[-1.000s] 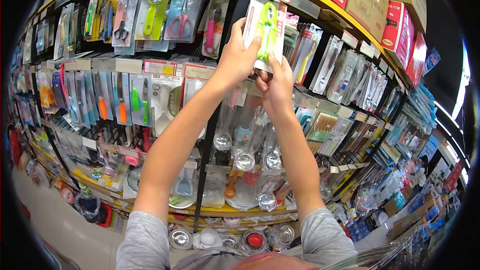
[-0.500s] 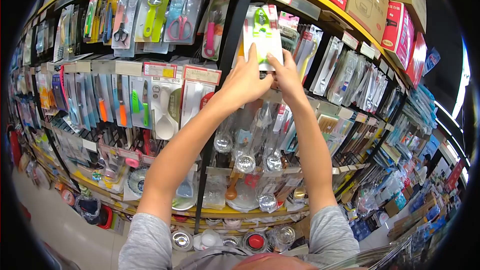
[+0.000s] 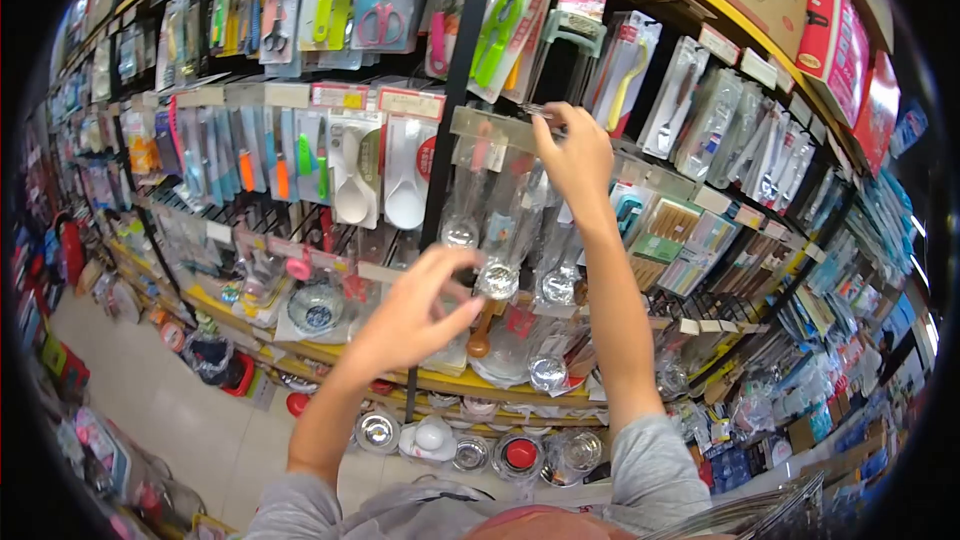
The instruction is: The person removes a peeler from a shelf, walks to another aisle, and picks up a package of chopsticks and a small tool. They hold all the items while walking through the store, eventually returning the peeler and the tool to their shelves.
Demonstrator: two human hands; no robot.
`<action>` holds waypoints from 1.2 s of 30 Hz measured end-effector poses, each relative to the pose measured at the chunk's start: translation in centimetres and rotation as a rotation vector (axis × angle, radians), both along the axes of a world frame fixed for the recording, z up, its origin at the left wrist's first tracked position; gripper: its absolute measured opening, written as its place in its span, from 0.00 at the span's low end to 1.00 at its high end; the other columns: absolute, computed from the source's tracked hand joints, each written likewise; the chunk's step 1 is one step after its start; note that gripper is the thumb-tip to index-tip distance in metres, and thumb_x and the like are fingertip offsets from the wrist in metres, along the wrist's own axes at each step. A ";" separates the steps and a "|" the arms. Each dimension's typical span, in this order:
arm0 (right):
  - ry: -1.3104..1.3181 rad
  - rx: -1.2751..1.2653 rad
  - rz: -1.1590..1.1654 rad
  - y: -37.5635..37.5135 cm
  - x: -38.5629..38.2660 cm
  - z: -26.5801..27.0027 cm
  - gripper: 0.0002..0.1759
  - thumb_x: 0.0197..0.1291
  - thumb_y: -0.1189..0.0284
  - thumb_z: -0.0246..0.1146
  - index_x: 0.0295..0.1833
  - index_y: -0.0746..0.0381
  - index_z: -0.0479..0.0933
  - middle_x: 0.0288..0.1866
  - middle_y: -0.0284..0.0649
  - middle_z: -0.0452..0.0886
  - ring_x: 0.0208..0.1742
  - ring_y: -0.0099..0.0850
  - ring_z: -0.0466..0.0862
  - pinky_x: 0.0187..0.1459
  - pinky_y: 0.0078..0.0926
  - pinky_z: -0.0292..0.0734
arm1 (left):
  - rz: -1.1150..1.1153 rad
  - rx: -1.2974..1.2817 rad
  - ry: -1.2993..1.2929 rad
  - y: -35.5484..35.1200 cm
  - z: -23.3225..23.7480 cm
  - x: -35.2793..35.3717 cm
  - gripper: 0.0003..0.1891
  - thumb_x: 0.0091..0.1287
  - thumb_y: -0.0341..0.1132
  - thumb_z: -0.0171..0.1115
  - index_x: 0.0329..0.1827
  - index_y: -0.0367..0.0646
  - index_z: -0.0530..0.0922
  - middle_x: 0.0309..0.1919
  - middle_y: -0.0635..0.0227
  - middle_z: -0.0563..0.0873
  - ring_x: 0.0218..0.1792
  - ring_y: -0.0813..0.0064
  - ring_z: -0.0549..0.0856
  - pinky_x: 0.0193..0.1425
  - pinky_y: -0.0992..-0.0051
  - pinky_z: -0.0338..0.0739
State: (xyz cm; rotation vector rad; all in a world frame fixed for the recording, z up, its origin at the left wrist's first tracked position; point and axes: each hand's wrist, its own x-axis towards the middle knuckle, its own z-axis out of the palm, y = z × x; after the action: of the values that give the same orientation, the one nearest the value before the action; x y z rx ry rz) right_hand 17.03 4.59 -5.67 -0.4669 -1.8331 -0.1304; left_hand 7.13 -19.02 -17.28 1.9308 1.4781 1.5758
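Observation:
A packaged green-handled tool (image 3: 500,35) hangs high on the shelf wall, tilted, with neither hand on it. My right hand (image 3: 578,158) is raised just below and to the right of it, fingertips pinched on the tip of a metal peg hook (image 3: 543,111). My left hand (image 3: 418,318) is lowered in front of hanging bagged metal strainers (image 3: 497,278), fingers apart and loosely curled, holding nothing.
The wall is packed with hanging kitchen goods: scissors (image 3: 378,10), white rice paddles (image 3: 402,180), peelers (image 3: 290,160), spoons (image 3: 690,110). Boxes (image 3: 835,45) sit on the yellow-edged top shelf. Steel bowls (image 3: 520,452) line the bottom. Tiled floor (image 3: 170,420) lies at left.
Both hands have let go of the green tool package, which now hangs on the rack. My left hand has dropped down; my right hand stays up at the peg hook.

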 end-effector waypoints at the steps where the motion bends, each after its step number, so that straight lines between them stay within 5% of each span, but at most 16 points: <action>1: 0.053 0.052 0.139 -1.6 1.1 -1.5 0.10 0.60 0.67 0.64 0.40 0.62 0.82 0.37 0.43 0.84 0.41 0.42 0.85 0.44 0.37 0.77 | 0.024 0.001 -0.037 -0.8 -3.9 0.2 0.22 0.67 0.36 0.64 0.62 0.39 0.72 0.58 0.60 0.76 0.43 0.72 0.85 0.39 0.76 0.80; 3: 0.084 -0.025 0.281 -6.3 3.1 -6.5 0.05 0.59 0.73 0.64 0.38 0.64 0.81 0.29 0.42 0.80 0.30 0.38 0.82 0.33 0.31 0.74 | 0.127 -0.198 -0.182 -3.5 -13.4 0.9 0.19 0.68 0.35 0.63 0.59 0.37 0.75 0.53 0.62 0.82 0.42 0.75 0.85 0.43 0.75 0.80; 5: 0.025 -0.253 0.446 -9.9 4.8 -16.8 0.05 0.59 0.74 0.64 0.37 0.65 0.80 0.24 0.40 0.77 0.20 0.26 0.73 0.24 0.24 0.66 | 0.206 -0.404 -0.532 -8.0 -27.9 2.4 0.17 0.70 0.32 0.60 0.59 0.35 0.75 0.49 0.64 0.84 0.40 0.74 0.86 0.44 0.74 0.80; 6: 0.059 -0.508 0.657 -11.3 4.5 -23.9 0.04 0.59 0.74 0.64 0.36 0.64 0.80 0.22 0.37 0.77 0.20 0.24 0.73 0.24 0.24 0.66 | 0.214 -0.469 -0.603 -12.9 -30.7 4.3 0.16 0.70 0.31 0.58 0.58 0.35 0.76 0.47 0.65 0.85 0.40 0.74 0.86 0.45 0.74 0.80; 7: -0.040 -0.692 0.561 -15.1 4.7 -29.5 0.03 0.59 0.74 0.65 0.37 0.62 0.80 0.23 0.34 0.78 0.21 0.21 0.74 0.25 0.23 0.68 | 0.222 -0.541 -0.670 -17.5 -31.8 5.5 0.14 0.70 0.30 0.57 0.56 0.36 0.77 0.45 0.65 0.86 0.41 0.74 0.86 0.45 0.73 0.80; 9: -0.312 -1.149 0.721 -22.5 5.3 -40.6 0.06 0.59 0.72 0.66 0.42 0.60 0.82 0.27 0.35 0.83 0.24 0.19 0.78 0.29 0.20 0.74 | 0.344 -0.609 -0.722 -24.7 -30.4 5.1 0.14 0.69 0.30 0.56 0.55 0.36 0.78 0.43 0.65 0.86 0.40 0.74 0.86 0.45 0.73 0.79; 10: -0.334 -1.255 0.723 -26.3 5.8 -39.4 0.06 0.59 0.72 0.66 0.42 0.60 0.82 0.27 0.35 0.83 0.24 0.19 0.78 0.29 0.20 0.74 | 0.416 -0.654 -0.772 -28.2 -28.2 5.7 0.13 0.68 0.29 0.55 0.53 0.36 0.79 0.42 0.65 0.86 0.39 0.74 0.85 0.45 0.73 0.79; 12: -0.676 -1.176 1.183 -31.5 7.0 -36.7 0.07 0.59 0.74 0.66 0.44 0.60 0.83 0.30 0.36 0.85 0.26 0.20 0.80 0.30 0.20 0.76 | 0.673 -0.582 -0.910 -31.8 -24.5 5.5 0.12 0.67 0.32 0.57 0.50 0.36 0.79 0.39 0.66 0.86 0.38 0.75 0.84 0.44 0.74 0.76; 14: -0.678 -1.106 1.255 -32.7 6.2 -34.8 0.07 0.59 0.75 0.66 0.44 0.62 0.83 0.31 0.37 0.86 0.26 0.20 0.81 0.30 0.20 0.76 | 0.705 -0.396 -0.990 -32.9 -23.8 4.2 0.12 0.67 0.35 0.59 0.48 0.37 0.79 0.38 0.67 0.85 0.37 0.77 0.82 0.43 0.75 0.74; 20: -0.442 -1.016 1.038 -34.3 1.2 -30.2 0.05 0.62 0.76 0.64 0.40 0.67 0.81 0.28 0.36 0.83 0.27 0.20 0.81 0.30 0.18 0.75 | 0.145 -0.141 -0.849 -28.7 -19.6 2.6 0.10 0.70 0.31 0.60 0.50 0.38 0.80 0.42 0.66 0.86 0.41 0.76 0.84 0.49 0.75 0.78; 25: -0.269 -1.338 1.095 -43.9 -8.5 -31.7 0.06 0.69 0.75 0.58 0.42 0.66 0.77 0.25 0.32 0.75 0.23 0.18 0.73 0.27 0.17 0.68 | -0.008 -0.268 -0.522 -39.4 -19.8 -4.5 0.07 0.70 0.30 0.60 0.45 0.36 0.80 0.40 0.67 0.85 0.41 0.79 0.83 0.48 0.74 0.78; 28: -0.658 -1.370 1.139 -52.7 -14.1 -34.7 0.06 0.68 0.74 0.59 0.42 0.66 0.78 0.25 0.30 0.77 0.26 0.18 0.76 0.29 0.19 0.71 | 0.346 -0.240 -0.785 -49.6 -23.1 -9.6 0.07 0.71 0.30 0.59 0.46 0.36 0.80 0.40 0.67 0.85 0.41 0.78 0.83 0.49 0.73 0.77; 30: -0.939 -1.098 1.236 -58.0 -16.4 -36.2 0.05 0.63 0.77 0.63 0.42 0.66 0.81 0.26 0.36 0.81 0.27 0.21 0.79 0.31 0.20 0.74 | 0.690 -0.189 -0.982 -55.2 -27.2 -12.1 0.09 0.71 0.33 0.58 0.46 0.37 0.80 0.39 0.68 0.86 0.40 0.79 0.84 0.49 0.73 0.77; 32: -1.035 -0.905 1.324 -62.4 -19.1 -35.6 0.05 0.61 0.78 0.64 0.42 0.66 0.81 0.26 0.38 0.81 0.27 0.22 0.80 0.32 0.20 0.75 | 1.002 -0.115 -0.910 -60.4 -28.2 -14.2 0.08 0.72 0.33 0.56 0.45 0.38 0.80 0.39 0.70 0.85 0.41 0.80 0.83 0.48 0.75 0.76; 36: -1.314 -0.738 1.567 -67.6 -25.3 -35.8 0.06 0.59 0.77 0.65 0.42 0.65 0.82 0.26 0.40 0.81 0.24 0.29 0.80 0.30 0.24 0.76 | 1.068 0.112 -1.217 -68.6 -28.9 -17.2 0.08 0.72 0.34 0.55 0.44 0.40 0.79 0.38 0.71 0.84 0.41 0.81 0.82 0.45 0.78 0.73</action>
State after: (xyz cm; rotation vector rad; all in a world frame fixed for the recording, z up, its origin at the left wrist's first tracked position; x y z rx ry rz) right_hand -8.31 -62.98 -41.51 0.9315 -2.9120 1.6837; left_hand -10.06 -87.62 -46.22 -0.2228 1.7201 2.4535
